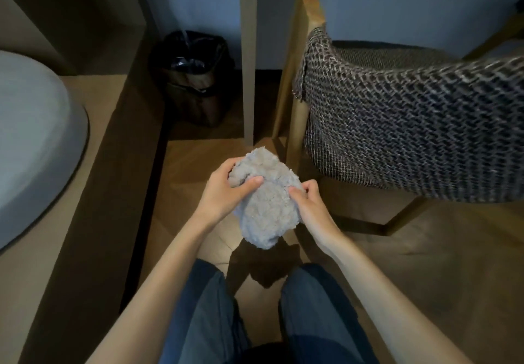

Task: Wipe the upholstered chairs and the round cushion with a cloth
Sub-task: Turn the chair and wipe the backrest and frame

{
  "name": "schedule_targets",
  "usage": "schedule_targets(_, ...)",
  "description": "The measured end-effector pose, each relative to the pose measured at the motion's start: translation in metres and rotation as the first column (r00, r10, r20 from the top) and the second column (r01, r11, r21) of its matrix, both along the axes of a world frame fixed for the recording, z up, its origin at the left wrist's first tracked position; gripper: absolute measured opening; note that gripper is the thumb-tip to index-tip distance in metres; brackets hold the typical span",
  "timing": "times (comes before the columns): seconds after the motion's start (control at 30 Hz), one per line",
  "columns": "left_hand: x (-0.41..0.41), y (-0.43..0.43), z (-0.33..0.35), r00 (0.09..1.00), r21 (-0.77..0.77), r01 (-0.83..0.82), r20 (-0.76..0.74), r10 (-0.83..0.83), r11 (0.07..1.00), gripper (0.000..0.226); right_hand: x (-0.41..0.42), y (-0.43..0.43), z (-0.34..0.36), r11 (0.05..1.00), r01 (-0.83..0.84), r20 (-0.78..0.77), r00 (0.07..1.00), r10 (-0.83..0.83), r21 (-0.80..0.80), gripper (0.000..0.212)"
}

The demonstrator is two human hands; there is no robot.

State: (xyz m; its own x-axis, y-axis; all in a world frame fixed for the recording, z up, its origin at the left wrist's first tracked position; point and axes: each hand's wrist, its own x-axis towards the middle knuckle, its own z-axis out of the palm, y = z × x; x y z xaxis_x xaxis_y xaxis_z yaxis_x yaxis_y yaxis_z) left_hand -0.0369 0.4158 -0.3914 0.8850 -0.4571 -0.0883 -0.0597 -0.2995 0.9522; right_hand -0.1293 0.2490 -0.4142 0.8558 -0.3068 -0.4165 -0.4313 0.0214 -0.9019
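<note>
Jeans-clad knees (204, 315) at bottom edge; left hand (224, 190) and right hand (309, 207) both pinch the bunched cloth (266, 207) mid-air over the floor; upholstered chair (411, 125) just right, round cushion (31, 134) far left; likely refolding: flatten to a clean pad before wiping.

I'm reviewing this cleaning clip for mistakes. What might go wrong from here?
1. The cloth, bunched between the left hand and right hand, may wipe with only a small patch.
2. Its fluffy pile might snag on the coarse-woven chair, especially at the loose fabric edge.
</note>
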Motion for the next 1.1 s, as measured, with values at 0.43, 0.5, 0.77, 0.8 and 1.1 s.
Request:
schedule_targets(0.43, -0.006, -0.039, -0.070, 0.981, -0.226, 0.182, -0.029, -0.194, 0.957, 0.045, -0.060, -0.055, -0.072, 0.962, 0.225, 0.267, 0.928, -0.259, 0.152, 0.090)
schedule_targets(0.5, -0.016, -0.043, -0.070, 0.972, -0.187, 0.234, 0.040, -0.230, 0.954, 0.042, -0.074, -0.056, -0.069, 0.956, 0.273, 0.279, 0.915, -0.292, 0.106, 0.086)
schedule_targets(0.77, -0.035, -0.059, -0.076, 0.769, 0.500, 0.480, 0.156, -0.620, 0.721, 0.042, -0.113, -0.073, -0.056, 0.950, 0.264, 0.432, 0.886, -0.171, -0.167, 0.078)
schedule_targets(0.8, -0.040, -0.066, -0.073, 0.746, 0.490, 0.505, 0.166, -0.644, 0.711, 0.049, -0.116, -0.075, -0.054, 0.954, 0.235, 0.437, 0.890, -0.134, -0.187, 0.078)
schedule_targets(1.1, -0.076, -0.140, -0.056, 0.411, 0.468, 0.788, 0.087, -0.908, 0.401, 0.037, -0.141, -0.104, -0.032, 0.970, 0.133, 0.470, 0.883, -0.023, -0.203, 0.067)
